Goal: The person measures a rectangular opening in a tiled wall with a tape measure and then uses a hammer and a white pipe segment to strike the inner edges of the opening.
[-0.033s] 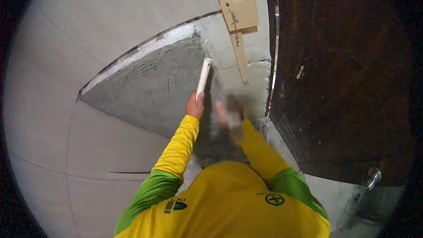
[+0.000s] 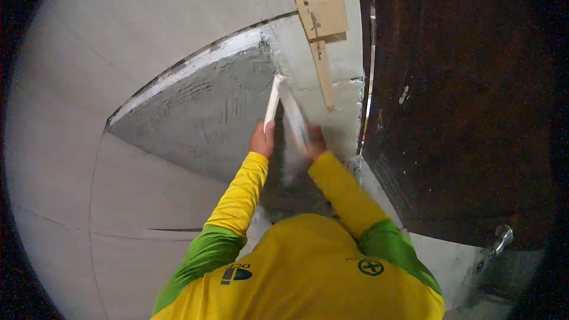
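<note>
My left hand (image 2: 261, 139) is closed round the lower part of a long, narrow white bar (image 2: 272, 104), tilted upward over a rough grey patch of mortar (image 2: 195, 118). My right hand (image 2: 314, 142), blurred by motion, is closed on a pale, flat, elongated tool (image 2: 294, 120). The tool leans toward the bar, and their upper ends meet or overlap near the right edge of the patch. A whitish band (image 2: 189, 71) runs along the patch's upper left border.
Large pale grey tiles (image 2: 95, 71) surround the patch on the left. A pale strip with a tan cardboard piece (image 2: 329, 18) runs up the right side of the patch. Beyond it stands a dark brown panel (image 2: 450, 101), with a round shiny metal fitting (image 2: 504, 236) near its lower edge.
My right hand has moved slightly up, and its tool now shows as a long pale shape reaching the bar's upper end. My left hand and the bar have shifted slightly upward in the picture.
</note>
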A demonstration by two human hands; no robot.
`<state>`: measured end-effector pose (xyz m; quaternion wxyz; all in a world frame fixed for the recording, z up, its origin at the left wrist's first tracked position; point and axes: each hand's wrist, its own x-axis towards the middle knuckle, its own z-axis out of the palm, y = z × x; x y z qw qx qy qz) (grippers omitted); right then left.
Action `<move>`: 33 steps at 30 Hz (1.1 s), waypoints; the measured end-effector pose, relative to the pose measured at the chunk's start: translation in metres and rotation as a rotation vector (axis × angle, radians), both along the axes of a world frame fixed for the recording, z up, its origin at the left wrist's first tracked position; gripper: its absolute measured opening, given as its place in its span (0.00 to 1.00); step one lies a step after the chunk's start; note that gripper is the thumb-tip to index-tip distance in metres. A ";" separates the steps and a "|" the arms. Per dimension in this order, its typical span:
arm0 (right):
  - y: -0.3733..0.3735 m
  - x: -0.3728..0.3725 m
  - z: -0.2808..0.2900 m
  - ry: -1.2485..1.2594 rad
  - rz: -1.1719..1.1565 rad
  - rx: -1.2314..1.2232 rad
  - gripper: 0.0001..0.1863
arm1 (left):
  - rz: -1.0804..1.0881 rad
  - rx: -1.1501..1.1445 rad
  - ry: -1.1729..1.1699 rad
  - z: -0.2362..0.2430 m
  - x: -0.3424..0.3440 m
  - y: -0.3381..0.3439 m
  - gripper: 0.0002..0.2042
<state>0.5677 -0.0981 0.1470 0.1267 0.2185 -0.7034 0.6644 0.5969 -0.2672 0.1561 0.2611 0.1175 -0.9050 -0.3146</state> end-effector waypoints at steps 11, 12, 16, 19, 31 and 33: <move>0.004 -0.006 0.011 0.392 -0.027 0.329 0.12 | -0.039 0.000 0.068 -0.005 -0.013 -0.013 0.20; 0.006 -0.009 0.013 0.382 -0.032 0.333 0.12 | -0.055 -0.005 0.096 -0.006 -0.011 -0.009 0.20; -0.001 -0.020 0.005 -0.361 0.119 0.321 0.18 | -0.051 -0.079 -0.011 -0.015 -0.020 -0.030 0.20; -0.005 -0.017 -0.038 0.278 -0.073 0.031 0.13 | -0.034 -0.014 -0.012 -0.010 -0.021 -0.015 0.20; 0.020 -0.002 0.056 0.031 -0.070 0.445 0.19 | 0.013 -0.026 0.035 0.000 -0.018 -0.002 0.21; 0.015 0.020 0.072 0.105 -0.127 0.181 0.17 | -0.002 -0.008 0.022 -0.001 -0.015 0.002 0.21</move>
